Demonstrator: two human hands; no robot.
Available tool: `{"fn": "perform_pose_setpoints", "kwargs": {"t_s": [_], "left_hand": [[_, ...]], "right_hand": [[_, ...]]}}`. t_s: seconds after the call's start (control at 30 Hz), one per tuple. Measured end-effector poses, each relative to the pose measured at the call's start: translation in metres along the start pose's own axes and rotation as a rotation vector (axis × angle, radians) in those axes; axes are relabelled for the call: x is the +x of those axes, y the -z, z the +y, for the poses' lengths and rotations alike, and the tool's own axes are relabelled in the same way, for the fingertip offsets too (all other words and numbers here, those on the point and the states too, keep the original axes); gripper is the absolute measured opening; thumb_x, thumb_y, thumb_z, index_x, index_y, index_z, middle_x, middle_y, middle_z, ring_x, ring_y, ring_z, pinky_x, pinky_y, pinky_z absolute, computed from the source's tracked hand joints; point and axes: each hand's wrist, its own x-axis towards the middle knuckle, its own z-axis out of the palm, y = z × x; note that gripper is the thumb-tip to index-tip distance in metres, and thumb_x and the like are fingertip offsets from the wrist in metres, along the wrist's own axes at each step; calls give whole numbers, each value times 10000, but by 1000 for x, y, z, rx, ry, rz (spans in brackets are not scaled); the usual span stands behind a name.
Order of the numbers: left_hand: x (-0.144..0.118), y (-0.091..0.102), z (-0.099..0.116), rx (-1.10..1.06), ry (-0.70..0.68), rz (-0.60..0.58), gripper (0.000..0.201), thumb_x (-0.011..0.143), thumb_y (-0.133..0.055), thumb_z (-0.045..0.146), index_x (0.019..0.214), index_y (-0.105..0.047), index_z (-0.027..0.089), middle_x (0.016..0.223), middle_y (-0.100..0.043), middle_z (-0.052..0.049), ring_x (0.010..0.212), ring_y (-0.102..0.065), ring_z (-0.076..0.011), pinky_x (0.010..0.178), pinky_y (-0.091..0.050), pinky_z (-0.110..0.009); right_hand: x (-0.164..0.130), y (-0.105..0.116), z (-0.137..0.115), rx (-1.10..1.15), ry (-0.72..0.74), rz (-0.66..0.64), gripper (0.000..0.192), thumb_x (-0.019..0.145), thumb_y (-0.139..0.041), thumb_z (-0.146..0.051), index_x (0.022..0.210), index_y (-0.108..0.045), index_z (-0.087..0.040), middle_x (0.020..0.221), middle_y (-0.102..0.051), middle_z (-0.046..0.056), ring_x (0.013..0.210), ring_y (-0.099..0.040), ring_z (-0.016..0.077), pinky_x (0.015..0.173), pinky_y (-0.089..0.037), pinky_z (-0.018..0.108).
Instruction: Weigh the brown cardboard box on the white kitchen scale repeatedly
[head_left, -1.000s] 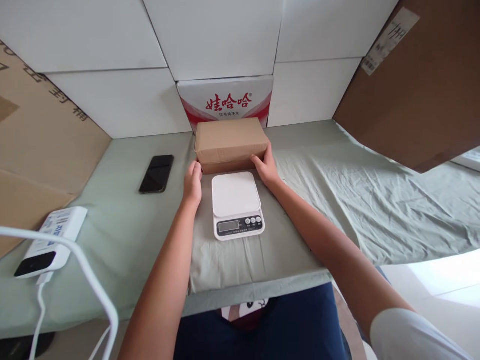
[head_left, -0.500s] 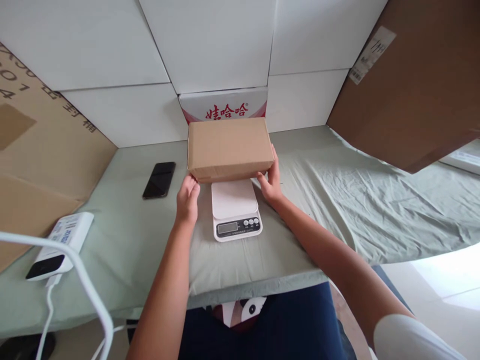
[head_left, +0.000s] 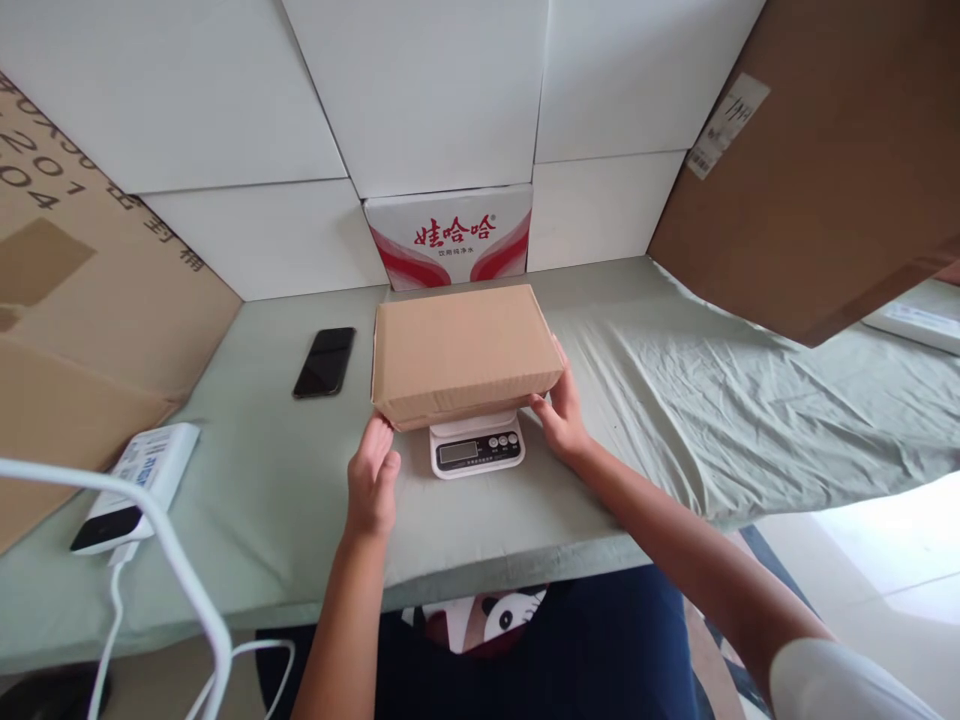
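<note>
A closed brown cardboard box [head_left: 465,345] is held level between my two hands, over a white kitchen scale [head_left: 480,452]. It hides most of the scale's weighing plate; the dark panel with its display and buttons still shows in front. My left hand [head_left: 373,475] grips the box at its near left corner, with fingers under the edge. At the near right corner, my right hand [head_left: 562,415] has its thumb on the front and its fingers along the side. Whether the box's underside touches the plate I cannot tell.
Left of the box lies a black phone [head_left: 325,362]. A white power bank [head_left: 139,490] with a white cable sits at the far left. Large cardboard pieces [head_left: 817,180] stand at both sides, and white boxes [head_left: 450,90] line the back of the green cloth [head_left: 247,500].
Both hands have brought the box toward me and lower, so it now covers most of the scale's plate. More of the red-and-white carton behind shows.
</note>
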Motion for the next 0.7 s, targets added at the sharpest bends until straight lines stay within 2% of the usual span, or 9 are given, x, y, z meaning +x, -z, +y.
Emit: {"fn": "perform_pose_setpoints", "kwargs": {"t_s": [0.27,0.7], "left_hand": [[0,0,-2,-24,-19,-28,718,930,-595,534,1533,-489,159,1564,-522,-185,1521,-398,-351,1263,-313,-494],[-2,1,-2,-8,-23,7,719,920,-600,576,1506,-532,165,1531,-556,-194,1487,-443,-382,1238,-353,-526]], "right_hand": [[1,-1,-2,36,-16,0,767,925,-589,-604,1598,-279,-405,1662,-352,45,1533,-343,326,1295,-263,599],[-1,0,-6,40,-13,4,784,916,-584,-638,1598,-273,-407,1657,-347,33,1542,-324,342,1301,-272,606]]}}
